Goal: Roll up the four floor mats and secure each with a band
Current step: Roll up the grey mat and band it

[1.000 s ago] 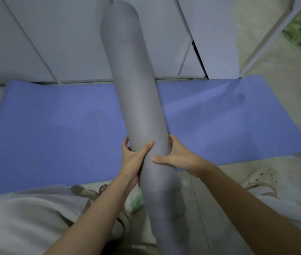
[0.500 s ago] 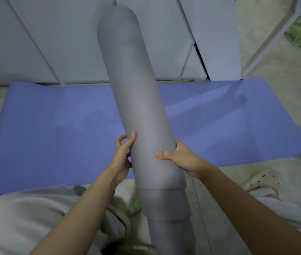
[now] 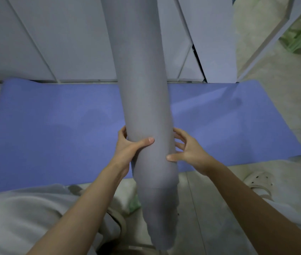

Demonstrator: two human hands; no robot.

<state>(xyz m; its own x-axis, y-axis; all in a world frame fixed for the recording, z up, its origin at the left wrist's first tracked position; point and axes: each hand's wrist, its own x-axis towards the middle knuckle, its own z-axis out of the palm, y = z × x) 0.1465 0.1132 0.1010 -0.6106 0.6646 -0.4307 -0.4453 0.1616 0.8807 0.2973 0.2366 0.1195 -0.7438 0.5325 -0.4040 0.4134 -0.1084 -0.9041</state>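
Note:
A grey rolled mat point(image 3: 146, 100) stands nearly on end in front of me, its top out of frame and its telescoped lower end point(image 3: 161, 218) near my lap. My left hand point(image 3: 127, 146) grips the roll from the left, thumb across the front and fingers round the back. My right hand point(image 3: 186, 150) is at the roll's right side with fingers spread; its thumb touches the roll. A blue mat point(image 3: 54, 129) lies flat on the floor behind. No band is visible.
White panels point(image 3: 63, 37) lean along the wall behind the blue mat. A white clog point(image 3: 260, 183) is on the tiled floor at right. A pale green item point(image 3: 135, 203) shows partly under the roll. Green plastic point(image 3: 300, 37) sits at top right.
The roll has come closer and higher, its top now out of frame. My left thumb has wrapped across the front again. My right hand has loosened and spread its fingers.

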